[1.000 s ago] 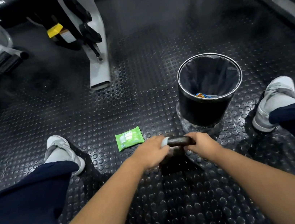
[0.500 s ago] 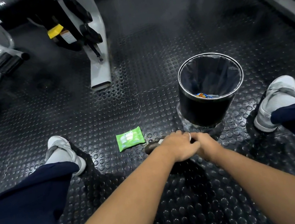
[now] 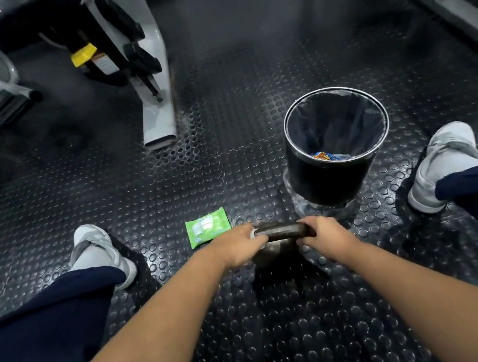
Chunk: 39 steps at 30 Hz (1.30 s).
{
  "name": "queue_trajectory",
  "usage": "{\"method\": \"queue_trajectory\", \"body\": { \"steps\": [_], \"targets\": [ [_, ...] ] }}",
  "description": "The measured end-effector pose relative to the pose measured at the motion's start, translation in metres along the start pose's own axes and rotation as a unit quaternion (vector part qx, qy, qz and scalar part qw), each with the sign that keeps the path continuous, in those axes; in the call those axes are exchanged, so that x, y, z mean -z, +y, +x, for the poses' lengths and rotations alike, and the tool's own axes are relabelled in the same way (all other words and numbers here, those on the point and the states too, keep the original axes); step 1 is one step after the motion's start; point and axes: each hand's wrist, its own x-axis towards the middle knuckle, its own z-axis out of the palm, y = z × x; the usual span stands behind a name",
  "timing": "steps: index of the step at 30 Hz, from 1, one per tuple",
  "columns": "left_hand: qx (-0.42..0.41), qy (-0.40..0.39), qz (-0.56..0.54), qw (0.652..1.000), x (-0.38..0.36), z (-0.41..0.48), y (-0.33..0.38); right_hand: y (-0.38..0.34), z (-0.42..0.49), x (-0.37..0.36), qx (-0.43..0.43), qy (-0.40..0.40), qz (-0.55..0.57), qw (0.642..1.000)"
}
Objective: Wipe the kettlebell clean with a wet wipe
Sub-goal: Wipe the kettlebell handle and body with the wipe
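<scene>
on the studded floor (image 3: 228, 157), kettlebell (image 3: 281, 230), left fingers (image 3: 246, 230) curled round wet wipe (image 3: 253, 234) on handle, right fingers (image 3: 307, 222) gripping handle

The kettlebell (image 3: 281, 231) is sitting on the floor (image 3: 253, 117). The wipe pack (image 3: 207, 226) is lying just left of it, the bin (image 3: 323, 181) is standing behind it, rightward, and the left hand (image 3: 238, 248) and right hand (image 3: 325, 234) are gripping its handle ends.

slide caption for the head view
Left hand holds a white wet wipe on the dark metal kettlebell's handle; right hand grips it.
</scene>
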Motion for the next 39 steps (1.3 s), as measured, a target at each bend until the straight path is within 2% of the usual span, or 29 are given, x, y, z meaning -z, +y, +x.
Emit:
{"method": "queue_trajectory", "body": {
  "steps": [6,11,17,24,27,35,39],
  "targets": [
    [-0.038,0.012,0.054,0.998,-0.013,0.016,0.043,-0.001,0.001,-0.001,-0.001,0.0,-0.01,1.0],
    [-0.072,0.034,0.108,0.991,-0.029,0.021,0.083,0.0,-0.001,-0.001,0.036,0.008,-0.053,0.998],
    [-0.104,0.064,0.105,0.987,-0.033,0.021,0.06,-0.001,0.0,0.001,0.007,-0.005,-0.013,1.0],
    [-0.073,0.06,0.023,0.995,-0.022,0.006,-0.01,0.001,0.001,-0.001,-0.016,-0.008,0.0,1.0],
    [-0.068,0.055,0.04,0.995,-0.021,0.007,0.002,0.001,0.001,-0.001,-0.014,-0.001,-0.008,1.0],
    [-0.091,0.024,0.134,0.987,-0.035,0.02,0.087,0.001,0.001,-0.002,0.002,0.003,-0.005,1.0],
    [-0.111,0.057,0.142,0.982,-0.037,0.018,0.076,0.001,0.001,-0.001,0.006,-0.003,-0.001,1.0]
  ]
}}
